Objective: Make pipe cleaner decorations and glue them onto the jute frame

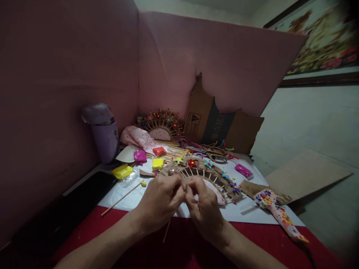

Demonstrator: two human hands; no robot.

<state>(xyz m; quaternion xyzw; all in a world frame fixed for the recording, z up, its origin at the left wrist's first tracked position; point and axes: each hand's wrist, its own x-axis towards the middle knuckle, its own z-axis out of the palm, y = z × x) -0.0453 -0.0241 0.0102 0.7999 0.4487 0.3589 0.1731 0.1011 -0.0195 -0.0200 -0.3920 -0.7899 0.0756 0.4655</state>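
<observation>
My left hand (161, 200) and my right hand (203, 207) meet at the fingertips, both closed in a pinch. A thin wooden stick (166, 232) comes out below my left hand, in line with the pinch; its upper end is hidden. Whatever small thing lies between the fingertips cannot be made out. Just behind my hands lies a half-round fan-shaped craft (200, 164) of twine and sticks, decorated with colourful flowers such as a red flower (192, 163) and a purple flower (235, 188). To the left, another stick (120, 199) carries a yellow blob (143, 183) at its end.
Packets of yellow clay (122, 171), magenta clay (140, 156) and red clay (159, 151) lie at left. Scissors (215, 153) rest behind the craft. A flower-patterned glue gun (280, 213) lies right. A finished-looking fan (159, 129), cardboard (200, 112) and a purple container (105, 138) stand behind.
</observation>
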